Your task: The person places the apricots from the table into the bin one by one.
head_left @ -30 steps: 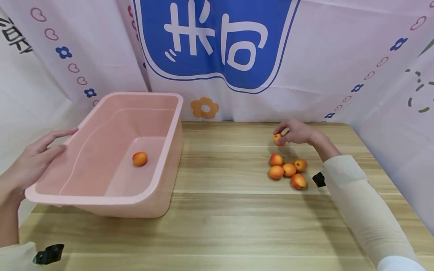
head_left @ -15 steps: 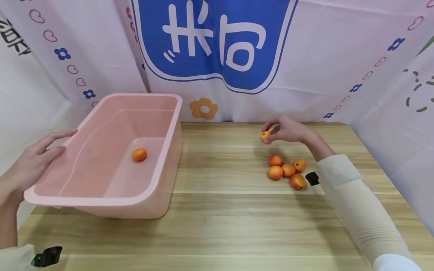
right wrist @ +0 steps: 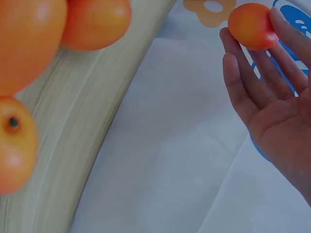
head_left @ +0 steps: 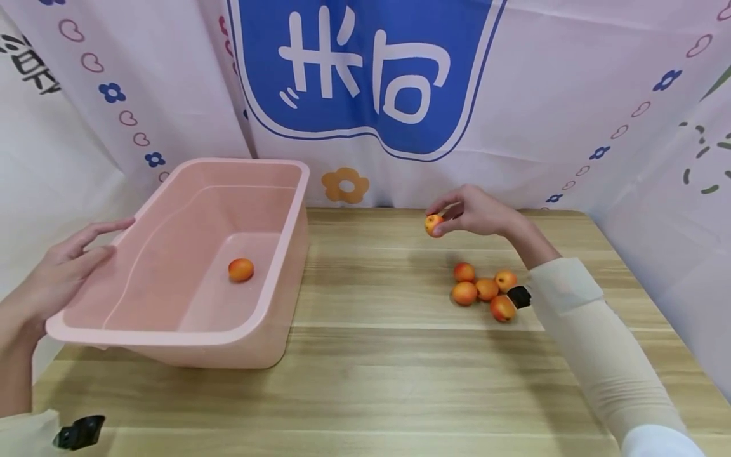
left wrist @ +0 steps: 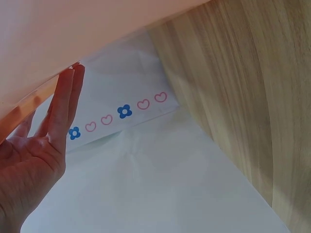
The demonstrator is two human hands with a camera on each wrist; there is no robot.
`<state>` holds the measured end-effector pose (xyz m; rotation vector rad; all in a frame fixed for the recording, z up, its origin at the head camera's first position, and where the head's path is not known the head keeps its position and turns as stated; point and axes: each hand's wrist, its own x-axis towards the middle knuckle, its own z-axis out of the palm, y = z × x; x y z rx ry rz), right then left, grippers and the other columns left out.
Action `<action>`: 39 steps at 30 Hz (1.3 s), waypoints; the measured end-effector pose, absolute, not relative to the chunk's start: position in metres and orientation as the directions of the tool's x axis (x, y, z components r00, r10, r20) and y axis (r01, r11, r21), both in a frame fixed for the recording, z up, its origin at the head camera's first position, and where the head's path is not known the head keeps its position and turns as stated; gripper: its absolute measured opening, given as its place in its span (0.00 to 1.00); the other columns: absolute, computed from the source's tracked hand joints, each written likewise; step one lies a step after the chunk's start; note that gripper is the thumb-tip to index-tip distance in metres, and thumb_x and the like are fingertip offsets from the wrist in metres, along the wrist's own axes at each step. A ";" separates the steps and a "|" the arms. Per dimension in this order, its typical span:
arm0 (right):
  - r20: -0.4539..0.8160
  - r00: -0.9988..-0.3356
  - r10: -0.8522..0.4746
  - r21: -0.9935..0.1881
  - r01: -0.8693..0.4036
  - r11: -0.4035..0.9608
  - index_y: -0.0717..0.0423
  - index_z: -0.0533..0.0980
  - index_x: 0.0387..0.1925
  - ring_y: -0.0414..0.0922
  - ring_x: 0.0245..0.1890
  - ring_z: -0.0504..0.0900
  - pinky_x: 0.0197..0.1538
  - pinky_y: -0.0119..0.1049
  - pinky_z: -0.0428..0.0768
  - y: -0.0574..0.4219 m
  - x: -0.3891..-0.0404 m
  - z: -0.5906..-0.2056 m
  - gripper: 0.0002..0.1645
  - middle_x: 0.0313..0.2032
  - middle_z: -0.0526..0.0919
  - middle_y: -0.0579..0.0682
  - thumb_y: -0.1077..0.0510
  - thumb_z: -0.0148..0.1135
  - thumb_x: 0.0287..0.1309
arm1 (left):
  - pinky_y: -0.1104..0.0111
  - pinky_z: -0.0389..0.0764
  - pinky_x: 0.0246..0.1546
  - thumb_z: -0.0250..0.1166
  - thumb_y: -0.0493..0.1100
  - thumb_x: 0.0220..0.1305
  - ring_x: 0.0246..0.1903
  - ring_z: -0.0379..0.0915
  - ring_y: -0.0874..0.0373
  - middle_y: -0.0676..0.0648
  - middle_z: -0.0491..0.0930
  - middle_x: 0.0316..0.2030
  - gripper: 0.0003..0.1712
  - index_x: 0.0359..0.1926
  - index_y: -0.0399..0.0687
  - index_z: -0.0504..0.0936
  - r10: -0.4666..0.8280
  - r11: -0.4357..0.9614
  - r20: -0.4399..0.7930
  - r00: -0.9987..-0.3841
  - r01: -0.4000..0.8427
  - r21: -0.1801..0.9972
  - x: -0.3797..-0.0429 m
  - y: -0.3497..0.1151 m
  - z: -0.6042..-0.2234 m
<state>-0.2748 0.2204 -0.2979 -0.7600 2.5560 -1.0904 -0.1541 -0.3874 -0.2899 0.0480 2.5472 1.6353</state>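
A deep pink plastic tub (head_left: pixel 281 254) stands at the left, leaning slightly toward me, with one apricot (head_left: pixel 241 270) on its bottom. My left hand (head_left: pixel 54 273) grips the tub's left rim; in the left wrist view its fingers (left wrist: pixel 62 104) lie extended along the outside. Above the table's back part, my right hand (head_left: pixel 480 212) pinches an orange-red apricot (head_left: pixel 433 225) between thumb and fingertips. The right wrist view shows this held apricot (right wrist: pixel 252 26) at the fingertips over the hand's palm (right wrist: pixel 282 121). Below it on the table sits a cluster of several apricots (head_left: pixel 487 289).
The wood-grain table (head_left: pixel 377 381) reaches back to a white printed cloth (head_left: pixel 542 95) hanging behind it. Cloth also encloses both sides. Black wrist straps (head_left: pixel 80 433) show at the sleeves. Table surface lies between the tub and the cluster.
My right hand has lifted the apricot and carried it left and upward, away from the cluster. The left hand keeps its grip on the tub, which stays in place.
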 end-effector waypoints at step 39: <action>0.266 -0.741 -0.617 -0.783 -0.539 0.311 0.66 0.85 0.50 0.49 0.39 0.90 0.48 0.37 0.88 0.107 -0.260 -0.262 0.18 0.43 0.90 0.57 0.64 0.76 0.58 | 0.65 0.85 0.20 0.45 0.44 0.84 0.24 0.85 0.58 0.68 0.84 0.36 0.25 0.63 0.88 0.71 0.075 0.443 -0.075 -0.994 -0.034 0.896 -0.154 -0.388 -0.289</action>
